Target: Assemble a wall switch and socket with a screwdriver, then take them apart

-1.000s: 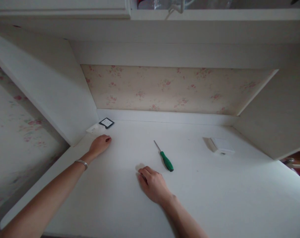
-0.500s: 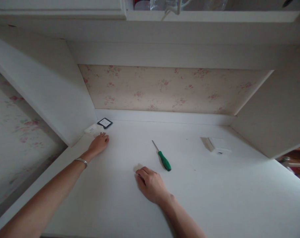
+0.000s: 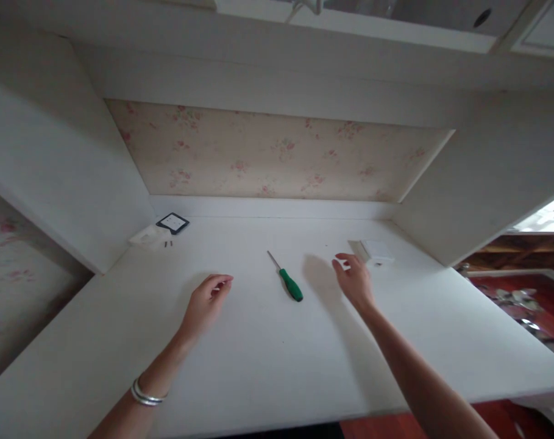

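Note:
My right hand (image 3: 354, 280) hovers over the white desk (image 3: 267, 360) with fingers apart, its fingertips just short of a small white box-like part (image 3: 372, 252) at the right. My left hand (image 3: 206, 302) floats above the desk's middle left, fingers loosely curled and holding nothing. Between the hands lies a green-handled screwdriver (image 3: 286, 277), tip pointing away from me. At the far left corner sit a black-framed square plate (image 3: 172, 222), a white plate (image 3: 145, 236) and two tiny screws (image 3: 167, 244).
White side panels wall in the desk on the left (image 3: 61, 171) and right (image 3: 482, 177), with floral wallpaper (image 3: 267, 152) behind and a shelf overhead. A reddish floor (image 3: 523, 305) with scattered items shows past the desk's right edge.
My left hand left the screws by the corner plates and drew back toward the middle. My right hand lifted off the desk and reached right to the white box. The view shifted right.

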Demonstrator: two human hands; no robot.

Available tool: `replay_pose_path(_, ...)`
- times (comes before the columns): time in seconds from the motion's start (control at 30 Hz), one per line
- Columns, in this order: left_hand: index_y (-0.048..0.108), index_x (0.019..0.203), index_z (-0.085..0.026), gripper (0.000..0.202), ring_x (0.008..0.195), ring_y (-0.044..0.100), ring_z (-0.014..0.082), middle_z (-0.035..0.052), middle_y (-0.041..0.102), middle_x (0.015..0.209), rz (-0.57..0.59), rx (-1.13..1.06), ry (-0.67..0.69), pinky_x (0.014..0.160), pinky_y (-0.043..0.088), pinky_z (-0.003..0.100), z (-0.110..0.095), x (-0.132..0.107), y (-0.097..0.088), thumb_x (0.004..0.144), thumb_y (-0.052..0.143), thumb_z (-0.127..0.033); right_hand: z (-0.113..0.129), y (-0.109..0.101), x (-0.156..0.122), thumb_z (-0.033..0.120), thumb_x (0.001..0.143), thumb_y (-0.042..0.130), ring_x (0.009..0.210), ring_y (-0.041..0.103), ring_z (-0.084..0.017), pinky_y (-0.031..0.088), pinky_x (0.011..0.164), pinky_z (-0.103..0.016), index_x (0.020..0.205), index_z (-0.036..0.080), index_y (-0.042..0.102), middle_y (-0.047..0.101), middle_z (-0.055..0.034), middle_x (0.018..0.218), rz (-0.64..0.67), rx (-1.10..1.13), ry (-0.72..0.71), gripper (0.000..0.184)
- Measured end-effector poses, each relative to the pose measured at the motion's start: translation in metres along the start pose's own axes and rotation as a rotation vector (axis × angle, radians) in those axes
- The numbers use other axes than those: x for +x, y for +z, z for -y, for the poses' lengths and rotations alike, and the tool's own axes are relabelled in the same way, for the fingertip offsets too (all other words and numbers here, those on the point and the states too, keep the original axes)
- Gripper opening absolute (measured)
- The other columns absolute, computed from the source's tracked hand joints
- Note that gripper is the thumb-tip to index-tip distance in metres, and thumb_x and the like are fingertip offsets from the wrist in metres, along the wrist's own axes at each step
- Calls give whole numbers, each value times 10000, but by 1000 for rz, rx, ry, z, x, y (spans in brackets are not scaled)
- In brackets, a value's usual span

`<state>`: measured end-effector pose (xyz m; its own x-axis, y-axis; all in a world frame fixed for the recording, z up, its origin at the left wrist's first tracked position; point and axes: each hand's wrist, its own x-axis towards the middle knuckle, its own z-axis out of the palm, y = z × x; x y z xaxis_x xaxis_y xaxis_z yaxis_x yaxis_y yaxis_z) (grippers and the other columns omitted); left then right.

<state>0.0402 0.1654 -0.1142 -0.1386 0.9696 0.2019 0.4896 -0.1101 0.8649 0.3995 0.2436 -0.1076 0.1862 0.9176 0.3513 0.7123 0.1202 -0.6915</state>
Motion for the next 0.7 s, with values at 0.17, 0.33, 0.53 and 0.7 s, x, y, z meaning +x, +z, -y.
replay_pose_path(0.17,640,970,-184,336,834,607,184,46,658,940,17,-36,-45,771,485,282,3,2,2,856,481,-458,-69,-48,50,611,645,616,1221,335,-406,292,976,-535,1298,182,460,301,-191,1379,-179,-393,254,798)
replay_pose_path(0.33,648,936,-192,317,802,607,176,37,661,913,31,-41,-50,721,480,263,14,-5,1,840,505,-458,-112,-58,73,717,583,622,1216,393,-402,371,941,-487,1437,186,249,232,-234,1432,-8,-367,489,1072)
replay_pose_path(0.53,647,930,-183,311,782,610,178,46,661,908,73,-64,-58,710,486,272,16,-6,6,843,509,-447,-114,-52,72,654,607,632,1155,469,-392,409,900,-465,1409,98,285,433,-265,1287,-56,-367,495,1035)
replay_pose_path(0.7,645,927,-183,299,769,607,170,42,655,895,81,-75,-47,728,490,279,12,-4,8,853,508,-438,-91,-44,59,644,627,623,1157,467,-385,402,917,-464,1401,52,302,435,-268,1297,-89,-382,436,1026)
